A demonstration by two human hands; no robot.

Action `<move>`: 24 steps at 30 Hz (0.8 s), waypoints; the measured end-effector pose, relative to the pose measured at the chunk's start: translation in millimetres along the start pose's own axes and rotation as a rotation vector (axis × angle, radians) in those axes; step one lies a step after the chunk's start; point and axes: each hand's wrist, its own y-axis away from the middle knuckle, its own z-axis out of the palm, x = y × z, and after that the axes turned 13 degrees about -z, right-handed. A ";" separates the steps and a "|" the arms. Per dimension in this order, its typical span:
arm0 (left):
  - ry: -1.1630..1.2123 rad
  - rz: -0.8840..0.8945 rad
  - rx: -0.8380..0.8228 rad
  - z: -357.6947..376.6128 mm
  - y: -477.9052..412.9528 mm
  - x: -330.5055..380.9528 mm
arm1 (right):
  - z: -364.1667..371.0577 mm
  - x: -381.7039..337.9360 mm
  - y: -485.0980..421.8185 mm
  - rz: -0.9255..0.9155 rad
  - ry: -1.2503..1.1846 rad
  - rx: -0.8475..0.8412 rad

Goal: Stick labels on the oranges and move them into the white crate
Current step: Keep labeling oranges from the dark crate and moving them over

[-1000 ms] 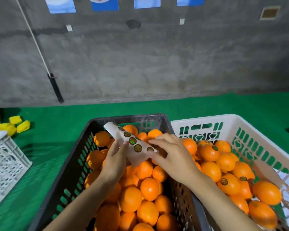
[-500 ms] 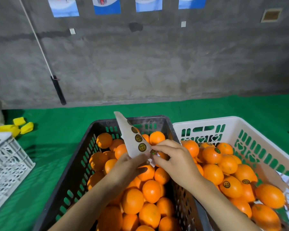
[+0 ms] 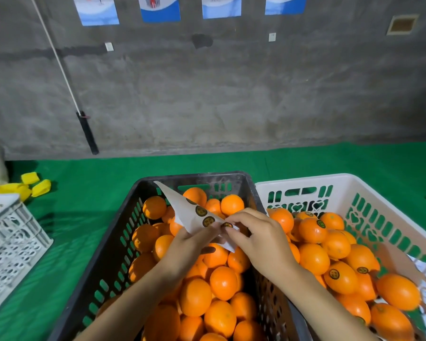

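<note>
Gripping label strip (image 3: 182, 209) w/ left hand (image 3: 190, 244), pinching its near label (image 3: 227, 225) w/ right hand (image 3: 258, 238), over black crate (image 3: 113, 242).

Rough grey concrete wall (image 3: 231, 94) fills the upper half, evenly lit, no window in view. Four blue-and-white posters (image 3: 159, 8) run in a row along the top edge, cut off by the frame. Small brown framed recess (image 3: 402, 24) at top right. Two small white plates (image 3: 109, 46) on the wall, with a dark smudge (image 3: 202, 40) between them. Thin white line (image 3: 57, 57), rod or cord, slants down to a black handle (image 3: 87, 132) whose tip meets the wall's base. Green cloth (image 3: 305, 161) covers the surface below. Yellow pieces (image 3: 41, 187) lie far left on it, near a white lattice box (image 3: 10, 237) at the left edge.
</note>
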 end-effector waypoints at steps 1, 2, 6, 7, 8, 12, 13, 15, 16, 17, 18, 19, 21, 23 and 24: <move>-0.018 0.008 0.003 0.6 1.6 1.6 | 0.6 -0.5 0.6 -0.026 0.044 0.008; -0.026 0.010 0.004 1.3 2.8 2.8 | 0.6 -1.2 0.7 -0.057 0.092 0.024; -0.008 0.021 0.027 1.7 5.2 7.1 | 0.1 -4.0 0.2 -0.177 0.200 0.070; -0.014 0.035 0.040 1.6 6.4 8.8 | 0.1 -4.2 -0.1 -0.180 0.193 0.067; -0.023 0.053 0.049 0.7 5.7 8.6 | 0.5 -3.9 0.1 -0.170 0.175 0.065; -0.076 0.086 0.034 -2.5 5.4 7.4 | 2.5 -0.7 1.7 -0.056 0.067 0.041; -0.074 0.118 0.029 -2.6 5.5 7.0 | 2.9 0.2 1.7 -0.060 0.067 0.032; -0.072 0.177 0.046 -2.8 3.9 5.6 | 3.1 -0.4 1.1 -0.070 0.072 0.035; -0.082 0.194 0.056 -2.8 2.4 4.2 | 2.9 -0.9 0.8 -0.067 0.070 0.044; -0.096 0.204 0.066 -2.9 2.2 3.9 | 2.3 -2.0 0.5 -0.067 0.073 0.052; -0.108 0.216 0.070 -2.7 2.1 4.2 | 2.0 -3.3 0.5 -0.069 0.080 0.056; -0.114 0.221 0.070 -2.5 2.7 5.1 | 1.6 -4.3 0.7 -0.077 0.097 0.059; -0.117 0.197 0.065 -2.4 3.5 5.7 | 0.8 -4.8 0.5 -0.107 0.152 0.076; -0.099 0.171 0.087 -1.3 4.7 6.3 | 0.6 -3.5 1.4 -0.139 0.211 0.092; -0.080 0.177 0.094 -2.5 3.4 4.1 | 1.3 -3.1 1.9 -0.149 0.222 0.093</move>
